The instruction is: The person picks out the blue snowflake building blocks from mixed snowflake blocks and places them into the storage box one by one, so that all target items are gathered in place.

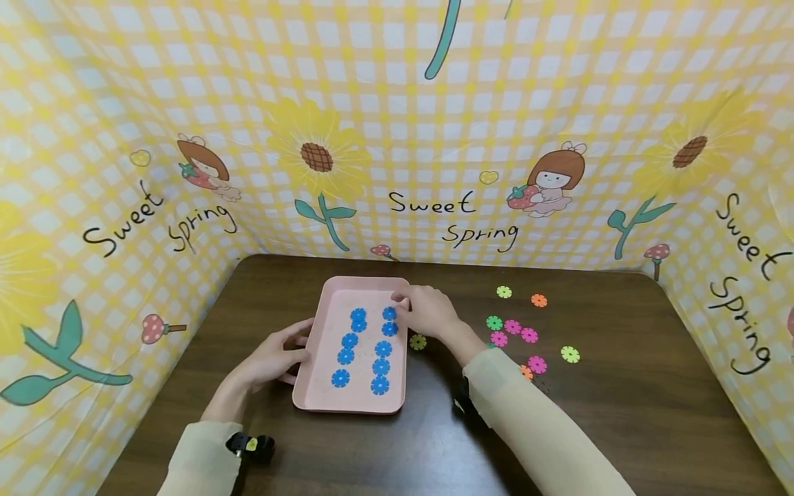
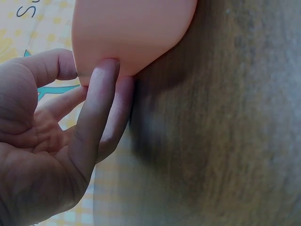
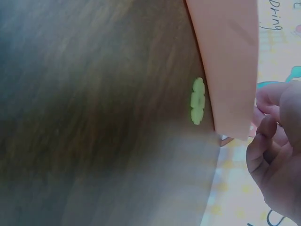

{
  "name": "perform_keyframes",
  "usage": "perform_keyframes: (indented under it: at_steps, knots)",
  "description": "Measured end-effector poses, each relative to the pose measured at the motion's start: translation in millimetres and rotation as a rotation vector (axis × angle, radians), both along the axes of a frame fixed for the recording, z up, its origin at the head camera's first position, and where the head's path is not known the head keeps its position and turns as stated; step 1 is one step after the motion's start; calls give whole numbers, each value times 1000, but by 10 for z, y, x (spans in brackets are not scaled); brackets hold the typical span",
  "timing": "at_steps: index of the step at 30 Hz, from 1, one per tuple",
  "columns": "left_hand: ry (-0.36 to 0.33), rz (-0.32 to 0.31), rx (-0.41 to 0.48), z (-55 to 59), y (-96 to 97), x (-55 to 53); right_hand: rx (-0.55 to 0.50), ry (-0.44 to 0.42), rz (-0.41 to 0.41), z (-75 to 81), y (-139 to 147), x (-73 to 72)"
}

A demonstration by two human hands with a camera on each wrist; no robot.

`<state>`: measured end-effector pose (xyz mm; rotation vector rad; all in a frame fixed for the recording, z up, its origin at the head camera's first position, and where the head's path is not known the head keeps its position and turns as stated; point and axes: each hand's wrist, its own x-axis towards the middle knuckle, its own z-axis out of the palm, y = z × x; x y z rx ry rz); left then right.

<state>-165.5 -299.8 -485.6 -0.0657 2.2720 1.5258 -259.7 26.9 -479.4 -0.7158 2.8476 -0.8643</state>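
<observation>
A pink tray (image 1: 364, 403) holds two columns of blue notched plastic discs (image 1: 380, 384), flower-like snowflake pieces. My left hand (image 1: 271, 358) grips the tray's left side; in the left wrist view its fingers (image 2: 89, 108) bend against the outer wall and under the rim. Over the far right corner of the tray, my right hand (image 1: 428, 311) has its fingers curled down, pinching at the top blue disc (image 1: 389, 313) of the right column. The tray wall (image 3: 230, 70) hides those fingertips in the right wrist view.
One yellow-green disc (image 1: 418, 342) lies close to the tray's right wall. Further right on the brown table (image 1: 651, 386) are scattered pink discs (image 1: 536, 364), orange discs (image 1: 539, 300), a green disc (image 1: 493, 322) and yellow ones (image 1: 570, 354). A checked cloth (image 1: 434, 138) walls the table's back and sides.
</observation>
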Motion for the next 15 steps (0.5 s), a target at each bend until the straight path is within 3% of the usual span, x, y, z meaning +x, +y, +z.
perform_keyframes:
  at_steps: [7,15]
  knots:
    - [3,11,-19,-17,17,-18,-26,64,5,99,212,53]
    - [29,4,-40,-12,39,-44,-25,153,-13,216,663,169]
